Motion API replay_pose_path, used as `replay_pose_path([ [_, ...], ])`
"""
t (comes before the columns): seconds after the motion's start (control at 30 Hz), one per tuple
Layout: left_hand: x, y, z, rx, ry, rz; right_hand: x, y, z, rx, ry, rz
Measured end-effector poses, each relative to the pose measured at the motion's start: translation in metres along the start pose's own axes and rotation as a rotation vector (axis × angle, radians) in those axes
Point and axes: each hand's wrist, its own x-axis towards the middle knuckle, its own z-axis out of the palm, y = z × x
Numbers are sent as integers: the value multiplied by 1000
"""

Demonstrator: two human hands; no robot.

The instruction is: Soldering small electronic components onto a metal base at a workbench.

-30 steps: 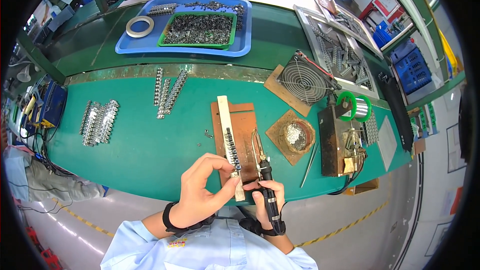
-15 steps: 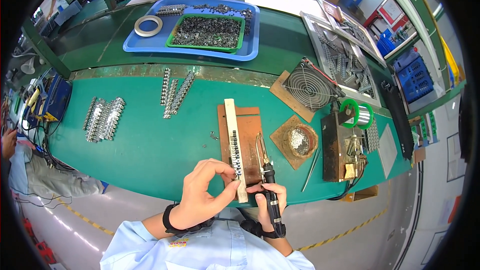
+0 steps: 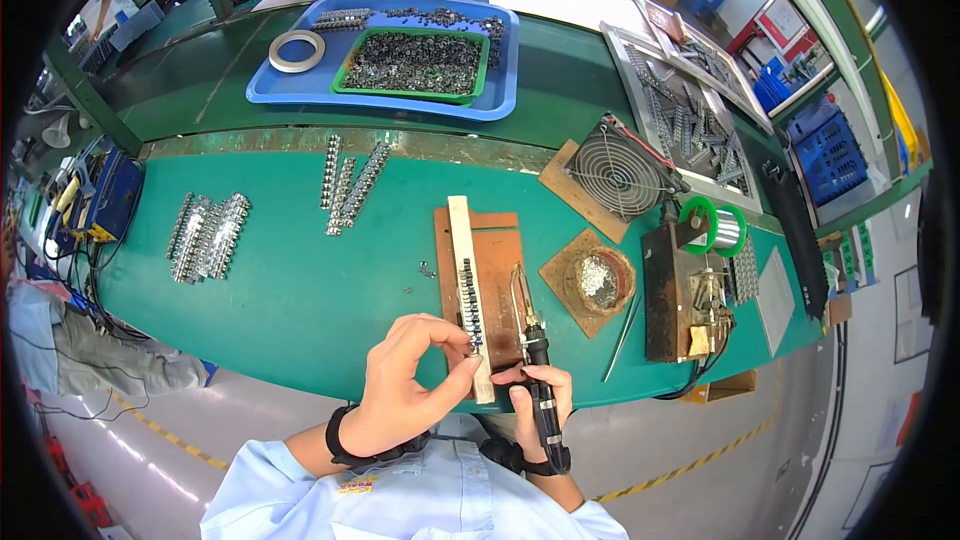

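Observation:
My left hand [image 3: 408,375] is closed, thumb and forefinger pinched at the near end of a row of small dark and shiny metal parts [image 3: 467,302]. Whatever lies between the fingertips is too small to make out. That row sits along a pale wooden strip [image 3: 460,230], which lies lengthwise over a reddish-brown board [image 3: 497,240]. In my right hand [image 3: 540,402] is a black-handled soldering iron [image 3: 538,350], its bent metal end pointing away from me over the board. My right fingers also rest close to the strip's near end.
Finished-looking metal strips [image 3: 210,238] lie left, more strips [image 3: 352,188] farther back. On the right are a fan [image 3: 618,178], a round solder-like pot [image 3: 603,278], a solder wire spool [image 3: 728,230] and a thin rod [image 3: 622,340]. A blue tray [image 3: 265,90] holds a green tray [image 3: 400,92] of parts.
My hands, the soldering iron and the strip have barely moved. Across the bench, another person's hand has lifted away from a dark piece. The person at the far left has shifted.

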Motion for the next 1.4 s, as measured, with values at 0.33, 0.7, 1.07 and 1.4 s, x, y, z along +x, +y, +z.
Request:
replay_pose_path([
  [0.33, -4, -1, -11, 71, 33, 11, 0, -6, 1, -44, -24, 64],
  [0.7, -18, -50, -115, -53, 503, -221, -1, -13, 3, -95, 29, 114],
  [1.07, -46, -99, -170, 202, 864, -219, -1, -11, 2, -97, 35, 131],
  [1.4, -11, -84, -165, 448, 312, -228, -1, -13, 3, -66, 48, 107],
])
